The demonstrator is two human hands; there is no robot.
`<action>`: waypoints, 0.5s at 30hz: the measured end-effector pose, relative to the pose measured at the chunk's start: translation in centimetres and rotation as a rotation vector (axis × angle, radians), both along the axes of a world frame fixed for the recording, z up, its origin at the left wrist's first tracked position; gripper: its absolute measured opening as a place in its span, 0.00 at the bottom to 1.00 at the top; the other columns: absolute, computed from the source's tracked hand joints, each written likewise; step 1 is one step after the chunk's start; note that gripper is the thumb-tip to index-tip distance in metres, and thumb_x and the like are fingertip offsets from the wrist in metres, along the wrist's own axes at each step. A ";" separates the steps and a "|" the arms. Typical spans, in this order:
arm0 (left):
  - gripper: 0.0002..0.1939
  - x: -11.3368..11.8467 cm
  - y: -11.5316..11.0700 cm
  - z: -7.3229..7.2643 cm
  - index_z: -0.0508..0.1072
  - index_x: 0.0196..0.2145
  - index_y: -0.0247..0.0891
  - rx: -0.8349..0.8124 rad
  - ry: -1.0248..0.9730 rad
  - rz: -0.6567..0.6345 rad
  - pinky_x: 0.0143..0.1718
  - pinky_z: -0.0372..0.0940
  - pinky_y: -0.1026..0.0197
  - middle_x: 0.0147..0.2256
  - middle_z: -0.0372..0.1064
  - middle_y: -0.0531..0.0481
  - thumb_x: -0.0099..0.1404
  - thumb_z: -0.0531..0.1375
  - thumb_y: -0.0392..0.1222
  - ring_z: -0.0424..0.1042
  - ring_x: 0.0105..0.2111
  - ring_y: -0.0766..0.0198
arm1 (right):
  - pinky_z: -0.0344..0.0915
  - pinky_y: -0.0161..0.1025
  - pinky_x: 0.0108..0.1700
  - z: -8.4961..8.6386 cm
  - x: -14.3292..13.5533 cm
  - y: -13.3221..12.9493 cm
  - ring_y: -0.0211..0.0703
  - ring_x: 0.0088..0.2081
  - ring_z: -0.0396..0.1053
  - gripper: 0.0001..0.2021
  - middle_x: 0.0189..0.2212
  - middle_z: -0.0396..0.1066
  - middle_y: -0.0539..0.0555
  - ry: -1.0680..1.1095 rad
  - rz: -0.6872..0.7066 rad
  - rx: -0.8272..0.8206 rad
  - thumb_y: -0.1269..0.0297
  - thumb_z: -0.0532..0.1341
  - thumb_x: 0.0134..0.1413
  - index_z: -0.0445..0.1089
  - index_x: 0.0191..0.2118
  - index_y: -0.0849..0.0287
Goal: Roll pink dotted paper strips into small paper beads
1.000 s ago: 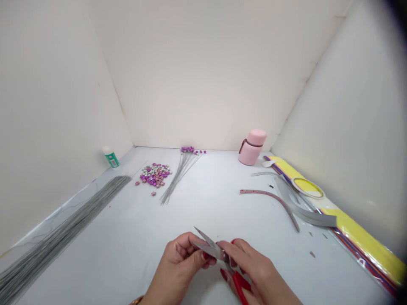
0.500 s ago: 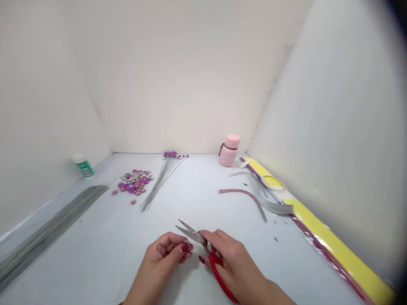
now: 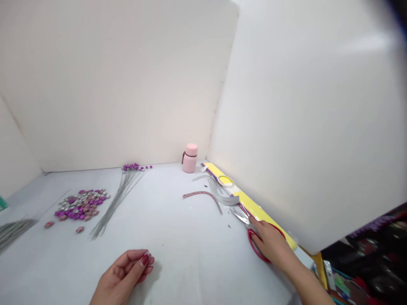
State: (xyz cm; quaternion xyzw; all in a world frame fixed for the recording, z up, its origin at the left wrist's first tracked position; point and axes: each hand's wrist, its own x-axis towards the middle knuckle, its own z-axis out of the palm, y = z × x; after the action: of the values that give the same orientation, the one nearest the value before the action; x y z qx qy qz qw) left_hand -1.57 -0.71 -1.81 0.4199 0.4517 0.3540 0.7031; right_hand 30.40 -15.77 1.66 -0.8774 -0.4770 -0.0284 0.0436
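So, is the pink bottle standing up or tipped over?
Standing up: the pink bottle rests on the table with its lid at the top.

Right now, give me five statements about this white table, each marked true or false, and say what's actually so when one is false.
1. The right hand is at the red-handled metal scissors. True.
2. The pink lidded bottle lies on its side. False: the bottle stands upright.
3. The purple-tipped bundle of thin grey wires lies right of the pile of small purple, silver and pinkish pieces. True.
4. The thin cream ring leans against the bottle. False: the ring lies on the long yellow pack.
5. The left hand, fingertips together, is apart from the scissors. True.
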 end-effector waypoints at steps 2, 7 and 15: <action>0.18 0.1 -0.1 0.0 0.73 0.26 0.37 0.022 0.008 0.006 0.32 0.66 0.67 0.26 0.75 0.50 0.40 0.67 0.51 0.72 0.30 0.61 | 0.63 0.46 0.36 -0.1 0.7 -0.6 0.55 0.38 0.67 0.20 0.34 0.69 0.62 -0.020 -0.016 -0.023 0.72 0.52 0.48 0.64 0.49 0.64; 0.11 0.2 -0.8 1.2 0.73 0.26 0.36 0.148 0.096 0.030 0.30 0.62 0.67 0.26 0.72 0.50 0.47 0.64 0.46 0.69 0.30 0.62 | 0.60 0.47 0.42 1.3 -2.8 2.6 0.55 0.46 0.62 0.18 0.44 0.65 0.62 0.002 0.113 0.048 0.67 0.50 0.53 0.62 0.50 0.60; 0.06 -0.2 -0.7 2.3 0.70 0.30 0.33 0.084 -0.008 -0.041 0.33 0.60 0.66 0.25 0.69 0.51 0.56 0.59 0.39 0.66 0.27 0.67 | 0.59 0.32 0.29 2.1 -16.2 9.7 0.38 0.27 0.63 0.10 0.25 0.68 0.49 0.859 0.724 0.047 0.64 0.50 0.57 0.68 0.32 0.57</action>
State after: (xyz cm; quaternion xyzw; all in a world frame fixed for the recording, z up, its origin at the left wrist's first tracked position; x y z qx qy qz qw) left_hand -1.81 -1.42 0.45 0.4569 0.4246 0.3598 0.6939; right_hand 14.16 -6.02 3.74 -0.5891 -0.6864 0.3375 0.2605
